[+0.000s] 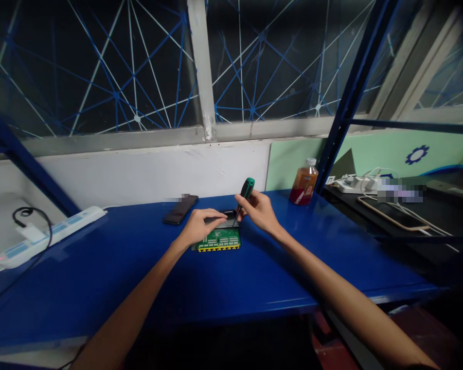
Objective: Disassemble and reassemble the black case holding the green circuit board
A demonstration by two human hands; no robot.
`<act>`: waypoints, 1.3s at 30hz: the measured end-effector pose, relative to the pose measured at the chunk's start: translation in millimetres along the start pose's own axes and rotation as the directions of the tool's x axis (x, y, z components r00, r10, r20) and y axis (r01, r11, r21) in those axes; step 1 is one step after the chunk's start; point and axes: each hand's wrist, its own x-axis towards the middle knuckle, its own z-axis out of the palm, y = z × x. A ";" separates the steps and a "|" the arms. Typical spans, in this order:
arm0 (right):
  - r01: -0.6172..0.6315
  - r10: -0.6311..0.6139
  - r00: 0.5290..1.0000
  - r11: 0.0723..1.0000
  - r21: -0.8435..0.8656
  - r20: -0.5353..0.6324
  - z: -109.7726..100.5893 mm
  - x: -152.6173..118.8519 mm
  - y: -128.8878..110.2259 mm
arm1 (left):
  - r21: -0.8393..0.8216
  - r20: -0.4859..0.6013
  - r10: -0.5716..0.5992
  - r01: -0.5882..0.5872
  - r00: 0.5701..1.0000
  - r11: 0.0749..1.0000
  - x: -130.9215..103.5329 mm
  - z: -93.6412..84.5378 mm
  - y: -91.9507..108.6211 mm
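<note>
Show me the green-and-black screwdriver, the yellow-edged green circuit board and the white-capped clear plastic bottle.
Green-and-black screwdriver (248, 188), head view: on its handle.
Yellow-edged green circuit board (223, 240), head view: on its green face.
White-capped clear plastic bottle (304, 183), head view: on its body.

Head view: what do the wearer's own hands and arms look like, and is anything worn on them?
The left hand and right hand are ungloved. The slim forearms are bare, with no sleeve, watch or bracelet visible.
</note>
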 end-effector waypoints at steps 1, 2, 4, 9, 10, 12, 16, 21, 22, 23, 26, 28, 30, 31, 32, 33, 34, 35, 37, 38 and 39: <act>-0.007 0.007 0.999 1.000 -0.003 0.041 4.9 -3.2 -0.3 | -0.028 0.045 -0.003 0.004 0.999 1.000 -2.0 -4.1 1.5; -0.010 0.010 0.997 1.000 -0.005 0.082 9.5 -6.2 -1.0 | -0.060 0.126 -0.005 0.012 0.992 0.998 -3.3 -7.1 3.1; -0.009 0.012 0.991 1.000 -0.020 0.130 17.4 -11.5 -2.6 | -0.113 0.250 0.017 0.012 0.968 0.993 -3.7 -10.4 6.2; 0.024 -0.007 0.981 0.996 -0.083 0.195 30.8 -15.7 -7.1 | -0.121 0.350 -0.009 0.055 0.937 0.991 -2.7 -15.6 7.7; 0.034 -0.012 0.977 0.995 -0.097 0.211 32.6 -14.9 -8.0 | -0.110 0.352 -0.019 0.062 0.936 0.992 -3.2 -17.7 6.5; 0.048 -0.017 0.973 0.990 -0.130 0.231 35.3 -12.4 -9.9 | -0.076 0.358 -0.016 0.047 0.934 0.996 -5.4 -22.7 2.2; 0.051 -0.014 0.975 0.985 -0.163 0.222 36.9 -8.3 -12.6 | 0.135 0.375 -0.018 -0.035 0.927 0.990 -15.2 -30.3 -12.5; 0.037 -0.009 0.982 0.989 -0.145 0.190 35.4 -11.9 -10.4 | 0.249 0.393 -0.071 -0.032 0.917 0.968 -26.8 -25.4 -26.2; 0.037 -0.008 0.982 0.988 -0.150 0.188 35.2 -12.9 -9.6 | 0.251 0.389 -0.072 -0.030 0.918 0.968 -27.4 -23.5 -27.3; 0.038 -0.008 0.983 0.987 -0.159 0.186 35.0 -13.7 -8.9 | 0.252 0.381 -0.071 -0.029 0.922 0.967 -27.6 -21.6 -27.9; 0.055 -0.015 0.980 0.978 -0.200 0.198 34.9 -14.5 -7.9 | 0.251 0.355 -0.060 -0.033 0.933 0.967 -26.8 -17.4 -28.6; 0.072 -0.023 0.977 0.971 -0.226 0.211 35.1 -14.3 -8.0 | 0.239 0.353 -0.049 -0.039 0.934 0.970 -26.1 -16.0 -28.3; 0.089 -0.035 0.975 0.965 -0.245 0.219 35.6 -13.9 -8.2 | 0.227 0.356 -0.046 -0.039 0.934 0.973 -25.8 -15.5 -27.7; 0.097 -0.040 0.975 0.963 -0.252 0.220 35.8 -13.8 -8.4 | 0.223 0.354 -0.048 -0.035 0.934 0.974 -25.7 -15.4 -27.4; 0.102 -0.045 0.974 0.961 -0.256 0.222 36.0 -13.8 -8.5 | 0.221 0.355 -0.052 -0.030 0.933 0.975 -25.6 -15.5 -27.2; 0.106 -0.047 0.973 0.960 -0.258 0.225 36.1 -13.7 -8.6 | 0.219 0.358 -0.058 -0.023 0.932 0.976 -25.4 -15.6 -26.9; 0.109 -0.048 0.972 0.960 -0.259 0.231 36.1 -13.7 -8.8 | 0.217 0.362 -0.066 -0.015 0.930 0.976 -25.2 -15.8 -26.7; 0.111 -0.048 0.971 0.959 -0.260 0.236 36.1 -13.8 -9.0 | 0.216 0.370 -0.075 -0.007 0.926 0.976 -24.9 -16.0 -26.6; 0.113 -0.048 0.968 0.960 -0.257 0.245 35.8 -13.7 -9.4 | 0.216 0.385 -0.091 0.007 0.919 0.976 -24.4 -16.2 -26.3; 0.113 -0.047 0.967 0.961 -0.254 0.250 35.6 -13.7 -9.5 | 0.217 0.388 -0.097 0.011 0.917 0.976 -24.1 -16.3 -26.1; 0.111 -0.046 0.966 0.962 -0.251 0.254 35.4 -13.6 -9.6 | 0.216 0.387 -0.098 0.013 0.917 0.976 -23.9 -16.4 -26.0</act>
